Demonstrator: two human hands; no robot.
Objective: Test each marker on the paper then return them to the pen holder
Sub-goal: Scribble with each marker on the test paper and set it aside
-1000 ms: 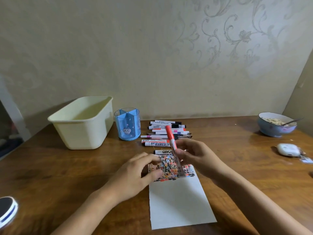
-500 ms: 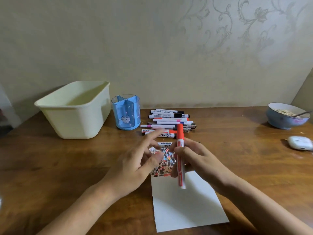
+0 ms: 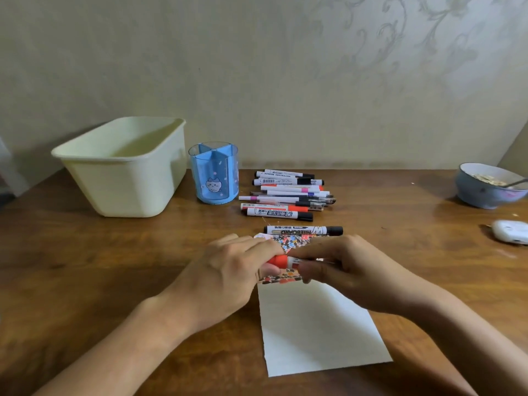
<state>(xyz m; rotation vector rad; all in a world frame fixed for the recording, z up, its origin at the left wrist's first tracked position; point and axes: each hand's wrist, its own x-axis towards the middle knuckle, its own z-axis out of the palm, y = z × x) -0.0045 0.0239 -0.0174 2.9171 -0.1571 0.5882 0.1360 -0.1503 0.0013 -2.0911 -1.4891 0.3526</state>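
A red marker lies level between my two hands over the top of the white paper. My left hand grips its red cap end and my right hand grips the white barrel. The paper's top strip is covered in coloured scribbles. A black whiteboard marker lies just beyond the paper. Several more markers and pens are piled behind it. To their left stands the blue pen holder with its divided compartments, no markers showing in it.
A cream plastic tub stands at the left of the wooden table. A blue bowl with food and a spoon sits far right, and a small white case lies near it.
The red marker swung from upright in my right hand to level. My left hand came off the paper and took hold of its red cap end.
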